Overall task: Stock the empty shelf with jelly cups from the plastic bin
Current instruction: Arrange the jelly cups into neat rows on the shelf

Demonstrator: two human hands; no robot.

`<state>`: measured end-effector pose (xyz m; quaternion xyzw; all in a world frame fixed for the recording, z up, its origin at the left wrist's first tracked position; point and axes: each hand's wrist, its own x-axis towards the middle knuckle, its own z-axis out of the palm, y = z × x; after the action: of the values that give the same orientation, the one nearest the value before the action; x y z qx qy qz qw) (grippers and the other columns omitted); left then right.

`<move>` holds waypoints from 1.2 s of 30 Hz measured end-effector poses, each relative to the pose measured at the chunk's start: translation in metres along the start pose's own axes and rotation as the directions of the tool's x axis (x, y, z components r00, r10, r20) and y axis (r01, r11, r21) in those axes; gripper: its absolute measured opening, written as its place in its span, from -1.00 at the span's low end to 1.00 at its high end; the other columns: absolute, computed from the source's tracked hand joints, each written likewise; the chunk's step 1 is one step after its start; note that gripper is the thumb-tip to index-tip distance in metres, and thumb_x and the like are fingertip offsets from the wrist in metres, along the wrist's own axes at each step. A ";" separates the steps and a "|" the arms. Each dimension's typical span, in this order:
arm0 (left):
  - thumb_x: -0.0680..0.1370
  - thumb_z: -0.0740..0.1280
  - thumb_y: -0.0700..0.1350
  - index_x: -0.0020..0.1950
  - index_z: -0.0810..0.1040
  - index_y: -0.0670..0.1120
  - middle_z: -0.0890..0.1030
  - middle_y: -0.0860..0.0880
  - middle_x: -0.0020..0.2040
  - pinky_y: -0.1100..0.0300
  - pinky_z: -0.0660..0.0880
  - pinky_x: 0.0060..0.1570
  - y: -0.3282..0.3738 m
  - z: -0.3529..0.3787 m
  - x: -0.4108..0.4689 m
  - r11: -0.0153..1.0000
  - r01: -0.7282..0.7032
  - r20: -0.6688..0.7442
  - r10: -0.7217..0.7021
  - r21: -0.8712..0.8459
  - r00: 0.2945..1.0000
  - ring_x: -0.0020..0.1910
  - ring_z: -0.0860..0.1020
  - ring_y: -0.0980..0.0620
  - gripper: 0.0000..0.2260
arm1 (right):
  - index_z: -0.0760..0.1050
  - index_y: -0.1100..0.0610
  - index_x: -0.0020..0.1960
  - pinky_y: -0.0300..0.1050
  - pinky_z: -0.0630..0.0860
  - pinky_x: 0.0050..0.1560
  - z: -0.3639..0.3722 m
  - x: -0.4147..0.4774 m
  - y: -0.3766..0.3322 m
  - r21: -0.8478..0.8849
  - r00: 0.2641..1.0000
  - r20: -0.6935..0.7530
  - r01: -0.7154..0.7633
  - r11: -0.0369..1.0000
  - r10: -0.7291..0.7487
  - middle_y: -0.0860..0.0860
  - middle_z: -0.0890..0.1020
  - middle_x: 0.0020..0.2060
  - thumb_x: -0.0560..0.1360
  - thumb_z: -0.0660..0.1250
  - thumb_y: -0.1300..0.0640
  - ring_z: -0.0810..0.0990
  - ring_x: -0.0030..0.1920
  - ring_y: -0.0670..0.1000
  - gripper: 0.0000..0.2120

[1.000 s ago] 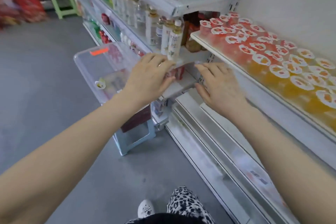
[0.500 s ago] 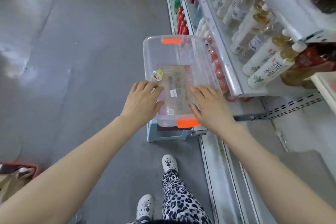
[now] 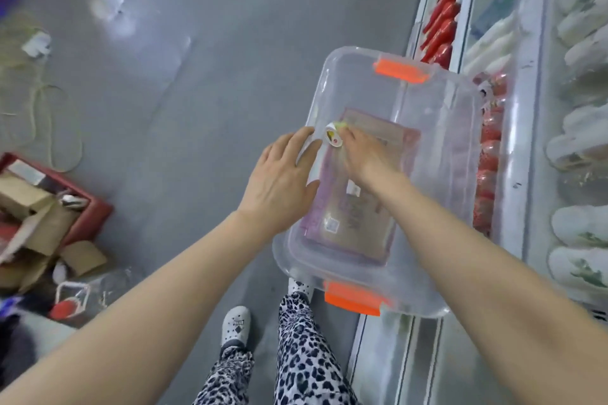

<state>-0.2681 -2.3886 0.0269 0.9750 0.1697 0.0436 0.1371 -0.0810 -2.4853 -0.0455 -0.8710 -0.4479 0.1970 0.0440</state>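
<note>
A jelly cup (image 3: 333,137) sits inside the plastic bin (image 3: 444,154), at the fingertips of the right hand (image 3: 363,154) and just past the left hand (image 3: 283,181). The left hand lies flat with straight fingers against the bin's wall. Blur hides whether the right hand pinches the cup.

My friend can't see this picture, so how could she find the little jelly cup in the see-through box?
Find the big clear plastic bin with orange latches beside the shelves. Inside, by its left wall, just at the fingertips of the right hand, sits a small jelly cup. It is the only round thing there, white-lidded with yellow and red, unlike the flat brownish sheet showing at the bottom.
</note>
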 end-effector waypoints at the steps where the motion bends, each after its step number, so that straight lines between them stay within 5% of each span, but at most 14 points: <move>1: 0.51 0.16 0.05 0.43 0.40 -0.15 0.31 -0.12 0.49 -0.06 0.33 0.34 -0.001 0.001 -0.001 1.000 0.009 0.010 -0.009 -0.005 1.000 0.39 0.36 -0.21 -0.47 | 0.17 0.00 0.51 0.11 0.40 0.32 0.006 0.015 0.003 -0.006 0.999 0.029 0.026 1.000 -0.026 0.00 0.26 0.50 0.50 0.20 0.26 0.36 0.42 0.15 -0.39; 6: 0.50 0.19 0.03 0.43 0.42 -0.14 0.32 -0.11 0.50 -0.04 0.32 0.34 -0.001 0.003 -0.002 0.999 0.021 -0.003 -0.021 -0.030 1.000 0.37 0.38 -0.19 -0.48 | 0.08 0.19 0.57 0.03 0.14 0.50 0.026 0.052 0.015 -0.094 0.985 0.128 0.130 0.987 -0.117 0.12 0.15 0.55 0.55 0.14 0.32 0.12 0.54 0.13 -0.39; 10: 0.49 0.25 -0.01 0.43 0.43 -0.14 0.33 -0.11 0.49 -0.02 0.32 0.32 -0.001 0.004 -0.002 1.000 0.024 -0.006 -0.024 -0.006 1.000 0.34 0.41 -0.19 -0.49 | 0.30 0.14 0.42 0.12 0.45 0.18 0.028 0.054 0.020 -0.224 0.994 0.059 0.100 0.969 -0.089 0.18 0.38 0.28 0.45 0.29 0.31 0.37 0.23 0.27 -0.45; 14: 0.50 0.18 0.01 0.43 0.42 -0.14 0.33 -0.12 0.49 -0.03 0.34 0.30 0.001 0.002 -0.001 1.000 0.025 0.016 -0.025 -0.017 1.000 0.31 0.43 -0.19 -0.49 | 0.38 0.21 0.28 0.11 0.44 0.04 0.029 0.038 0.030 -0.270 0.994 0.111 0.022 0.963 0.009 0.23 0.38 0.21 0.40 0.37 0.33 0.40 0.21 0.27 -0.54; 21: 0.53 0.13 0.05 0.47 0.34 -0.15 0.23 -0.12 0.53 -0.05 0.34 0.34 0.000 -0.001 -0.002 1.000 0.011 0.094 -0.011 0.004 0.995 0.35 0.38 -0.18 -0.46 | 0.42 0.19 0.19 0.04 0.45 0.12 0.035 0.002 0.038 -0.038 0.990 0.084 -0.110 0.993 0.113 0.18 0.53 0.15 0.36 0.41 0.21 0.46 0.21 0.24 -0.59; 30: 0.62 0.19 0.05 0.54 0.19 -0.12 0.04 -0.11 0.58 0.00 0.12 0.45 0.006 -0.013 -0.003 0.994 -0.040 0.160 0.024 0.097 0.987 0.48 0.17 -0.16 -0.46 | 0.39 0.05 0.31 -0.09 0.38 -0.04 -0.040 -0.112 -0.009 0.358 0.925 -0.161 -0.269 0.894 0.343 0.07 0.63 0.13 0.41 0.41 0.02 0.58 0.12 0.20 -0.51; 36: 0.61 0.20 0.09 0.46 0.34 -0.10 0.37 -0.09 0.45 -0.04 0.20 0.42 0.012 -0.036 -0.021 0.956 -0.216 0.165 0.185 0.199 0.969 0.45 0.24 -0.15 -0.53 | 0.33 0.06 0.33 -0.16 0.40 -0.07 -0.060 -0.231 -0.053 0.574 0.763 -0.327 -0.308 0.759 0.557 -0.01 0.61 0.13 0.42 0.43 -0.01 0.60 0.05 0.06 -0.45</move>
<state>-0.2883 -2.3975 0.0639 0.9968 0.0631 -0.0320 0.0372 -0.2190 -2.6316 0.0930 -0.9326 -0.1365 0.0861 0.3229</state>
